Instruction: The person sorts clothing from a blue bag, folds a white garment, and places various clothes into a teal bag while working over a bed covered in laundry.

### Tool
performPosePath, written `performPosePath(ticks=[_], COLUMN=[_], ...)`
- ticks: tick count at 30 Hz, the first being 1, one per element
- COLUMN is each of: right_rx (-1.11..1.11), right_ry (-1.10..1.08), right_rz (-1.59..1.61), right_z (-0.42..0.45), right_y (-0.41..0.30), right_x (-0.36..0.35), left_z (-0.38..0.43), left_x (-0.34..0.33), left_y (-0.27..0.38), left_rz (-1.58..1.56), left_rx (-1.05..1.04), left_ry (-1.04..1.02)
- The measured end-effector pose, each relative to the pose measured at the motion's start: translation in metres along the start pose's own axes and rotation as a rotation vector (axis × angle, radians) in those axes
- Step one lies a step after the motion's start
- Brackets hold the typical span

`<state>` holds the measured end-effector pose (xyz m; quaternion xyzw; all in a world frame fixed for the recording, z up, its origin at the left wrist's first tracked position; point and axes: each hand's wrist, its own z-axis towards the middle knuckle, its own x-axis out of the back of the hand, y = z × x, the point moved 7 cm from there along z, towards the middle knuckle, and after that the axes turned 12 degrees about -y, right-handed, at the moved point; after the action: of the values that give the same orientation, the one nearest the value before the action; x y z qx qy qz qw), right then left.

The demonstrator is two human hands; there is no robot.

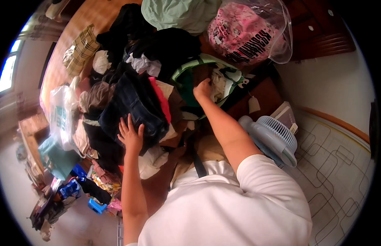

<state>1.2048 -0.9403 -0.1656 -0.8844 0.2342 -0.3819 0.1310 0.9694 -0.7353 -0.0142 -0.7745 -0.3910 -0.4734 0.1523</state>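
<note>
My left hand (130, 132) rests with spread fingers on dark blue folded jeans (133, 106), which lie on a heap of clothes. My right hand (203, 88) reaches into the mouth of a green-rimmed bag (185, 66); its fingertips are partly hidden, so whether it grips anything cannot be told. Cream-coloured cloth (219, 83) shows inside the bag beside that hand. Between the jeans and the bag lies a bright pink-red piece of cloth (160, 98). Black clothes (169, 44) and a crumpled light grey cloth (145, 64) lie beyond the jeans.
A pink patterned bundle in clear plastic (242, 33) and a pale green cloth bundle (179, 13) stand at the back. A grey electric fan (275, 136) is near my right arm. Left are a white plastic bag (61, 117), a teal bag (59, 156) and a blue plastic stool (97, 206).
</note>
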Motion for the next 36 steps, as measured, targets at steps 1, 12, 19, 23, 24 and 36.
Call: performPosePath(ticks=[1,12,19,23,24,36], right_rx=[-0.041,-0.028,0.09,0.457,0.481,0.456], right_ry=[-0.045,0.236,-0.087,-0.203,-0.208,-0.255], right_rz=[0.079,-0.058,0.024,-0.084,-0.11,0.155], right_z=[-0.011,0.008,-0.021,-0.069,-0.078,-0.082], right_y=[-0.005,0.029,-0.005,-0.056,-0.059,-0.047], right_x=[0.0,0.019,0.023,-0.018,-0.025,-0.044], left_z=[0.0,0.001,0.001,-0.003,-0.002,0.0], left_x=[0.0,0.0,0.0,0.002,0.002,0.002], left_y=[0.0,0.0,0.002,0.003,0.004,0.005], left_rz=[-0.002,-0.023,-0.01,-0.003,0.002,-0.001], left_rx=[0.001,0.003,0.002,0.006,0.0,-0.002], left_ry=[-0.004,-0.001,-0.002,-0.007,-0.005,-0.018])
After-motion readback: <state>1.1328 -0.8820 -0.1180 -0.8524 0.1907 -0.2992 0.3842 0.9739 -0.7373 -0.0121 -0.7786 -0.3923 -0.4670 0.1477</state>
